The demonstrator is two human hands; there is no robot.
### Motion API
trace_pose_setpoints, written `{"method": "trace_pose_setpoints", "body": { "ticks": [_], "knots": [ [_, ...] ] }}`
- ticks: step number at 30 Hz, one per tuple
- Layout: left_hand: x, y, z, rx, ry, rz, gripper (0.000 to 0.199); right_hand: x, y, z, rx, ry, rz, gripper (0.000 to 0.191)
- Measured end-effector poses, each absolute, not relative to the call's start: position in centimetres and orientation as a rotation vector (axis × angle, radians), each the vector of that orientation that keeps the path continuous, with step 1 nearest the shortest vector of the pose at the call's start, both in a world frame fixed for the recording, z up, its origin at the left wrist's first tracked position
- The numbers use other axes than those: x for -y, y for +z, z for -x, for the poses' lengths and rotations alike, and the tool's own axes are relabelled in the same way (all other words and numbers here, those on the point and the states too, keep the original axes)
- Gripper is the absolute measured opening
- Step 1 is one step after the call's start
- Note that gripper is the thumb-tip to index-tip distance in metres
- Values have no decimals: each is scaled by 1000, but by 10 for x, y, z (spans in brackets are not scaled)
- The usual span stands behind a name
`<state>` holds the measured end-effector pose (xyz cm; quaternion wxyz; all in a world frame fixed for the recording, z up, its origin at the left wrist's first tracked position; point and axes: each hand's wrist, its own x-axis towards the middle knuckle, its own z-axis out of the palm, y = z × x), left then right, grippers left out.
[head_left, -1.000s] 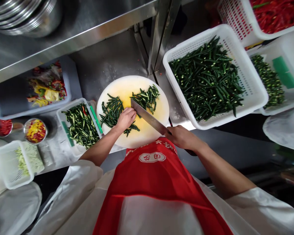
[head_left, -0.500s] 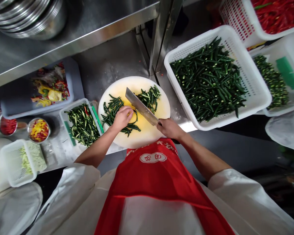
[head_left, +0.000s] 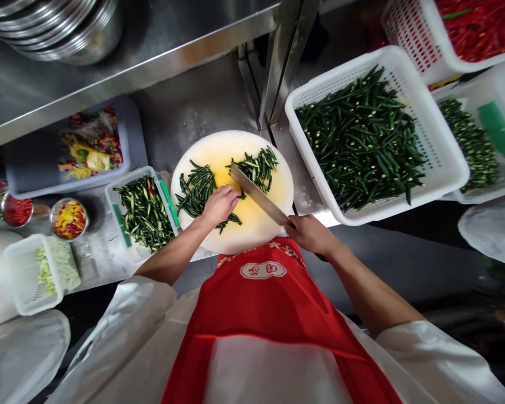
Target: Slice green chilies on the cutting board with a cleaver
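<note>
While right hand (head_left: 313, 233) grips knife (head_left: 260, 196) slanting across frame centre, tip upper left, left hand (head_left: 221, 205) curls nearer peppers (head_left: 196, 185) left of centre; cannot tell its grasp.

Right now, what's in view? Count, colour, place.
Knife: 1, silver, centre
Board: 1, white, centre
Vegetables: 2 heaps, green, on board
Baskets: 2, white, right
Tubs: several, pale, left and right
Tray: 1, grey, left
Small bowls: several, silver, left
Stacked bowls: several, silver, top left
Shelf: 1, grey, top left
Counter: 1, grey, under board
Unclear discs: 2, whitish, edges
Apron: 1, red, bottom
Sleeves: 2, white, bottom
Left hand: 1, bare, fingers at left heap
Right hand: 1, bare, fingers round knife
</note>
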<state>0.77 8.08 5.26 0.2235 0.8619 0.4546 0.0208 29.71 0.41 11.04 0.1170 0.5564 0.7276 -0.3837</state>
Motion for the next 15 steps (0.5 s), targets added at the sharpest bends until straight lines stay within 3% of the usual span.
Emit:
{"method": "trace_pose_setpoints", "body": {
  "ticks": [3,15],
  "knots": [
    [-83,43,-15,-1238,234,-2441,23,-4,110,-297,-2160,-1060,-1645,31],
    [-72,28,7,-1221,389,-2438,24,5,133,-285,-2113,-1160,-1605,29]
  ]
}}
